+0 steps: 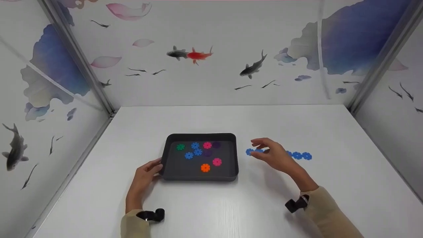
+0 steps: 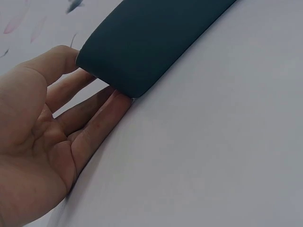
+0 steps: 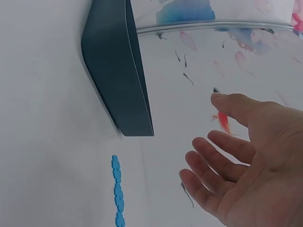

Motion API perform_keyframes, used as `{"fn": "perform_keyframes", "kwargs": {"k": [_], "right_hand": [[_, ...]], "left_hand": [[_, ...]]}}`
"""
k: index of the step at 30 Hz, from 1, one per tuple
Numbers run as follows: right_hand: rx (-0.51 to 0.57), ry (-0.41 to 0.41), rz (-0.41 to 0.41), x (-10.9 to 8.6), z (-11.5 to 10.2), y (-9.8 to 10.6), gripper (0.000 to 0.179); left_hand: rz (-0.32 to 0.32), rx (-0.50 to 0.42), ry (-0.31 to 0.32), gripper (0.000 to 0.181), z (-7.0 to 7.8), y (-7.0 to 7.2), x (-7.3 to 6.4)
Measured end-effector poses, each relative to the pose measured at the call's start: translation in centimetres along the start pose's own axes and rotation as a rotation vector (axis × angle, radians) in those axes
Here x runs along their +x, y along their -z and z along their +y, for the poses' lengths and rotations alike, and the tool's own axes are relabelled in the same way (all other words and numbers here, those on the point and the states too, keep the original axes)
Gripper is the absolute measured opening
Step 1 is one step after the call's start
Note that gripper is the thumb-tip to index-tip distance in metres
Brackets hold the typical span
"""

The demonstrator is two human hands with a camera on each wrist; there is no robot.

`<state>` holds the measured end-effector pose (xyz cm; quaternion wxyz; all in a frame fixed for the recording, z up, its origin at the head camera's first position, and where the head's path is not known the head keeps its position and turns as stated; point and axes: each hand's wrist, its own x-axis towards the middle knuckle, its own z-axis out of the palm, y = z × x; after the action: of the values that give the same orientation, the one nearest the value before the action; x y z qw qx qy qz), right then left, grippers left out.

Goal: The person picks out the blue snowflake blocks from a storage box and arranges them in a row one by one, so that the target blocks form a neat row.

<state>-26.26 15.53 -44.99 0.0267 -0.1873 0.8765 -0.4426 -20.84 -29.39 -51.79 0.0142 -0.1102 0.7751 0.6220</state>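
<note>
A dark grey tray (image 1: 185, 173) lies on the table. My left hand (image 1: 142, 178) holds its left side, thumb near the rim and fingers against the wall; the left wrist view shows this hand (image 2: 52, 118) at the tray's corner (image 2: 142, 47). Inside the tray are loose snowflake discs: a green one (image 1: 180, 147), several blue ones (image 1: 189, 155), two pink (image 1: 217, 162), two dark purple (image 1: 207, 152) and an orange one (image 1: 205, 168). Right of it lies a row of blue snowflake discs (image 1: 297, 155). Over this row hovers my right hand (image 1: 276, 155), fingers relaxed and holding nothing, hiding its middle.
The white table (image 1: 205, 208) runs back to a panel wall (image 1: 218, 89) painted with fish and petals. Similar side walls (image 1: 66, 132) stand at left and right. A black wrist camera (image 1: 297, 203) sits on each sleeve.
</note>
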Motion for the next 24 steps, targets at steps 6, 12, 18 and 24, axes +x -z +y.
{"fn": "perform_keyframes", "kwargs": {"k": [6, 12, 18, 24], "right_hand": [[0.023, 0.024, -0.059, 1.2, -1.6, -0.9, 0.049], [0.022, 0.049, -0.102, 2.5, -3.1, -2.3, 0.049], [0.035, 0.048, -0.135, 4.0, -4.2, -3.5, 0.047], [0.003, 0.045, -0.169, 5.2, -5.2, -4.8, 0.048]], "left_hand": [[0.005, 0.014, 0.011, 0.046, -0.1, 0.1, 0.3], [0.015, 0.02, 0.011, 0.045, -0.3, 0.0, 0.1], [0.009, 0.006, 0.01, 0.045, -0.1, 0.1, 0.0], [0.01, 0.0, 0.004, 0.043, -0.1, -0.1, 0.0]]}}
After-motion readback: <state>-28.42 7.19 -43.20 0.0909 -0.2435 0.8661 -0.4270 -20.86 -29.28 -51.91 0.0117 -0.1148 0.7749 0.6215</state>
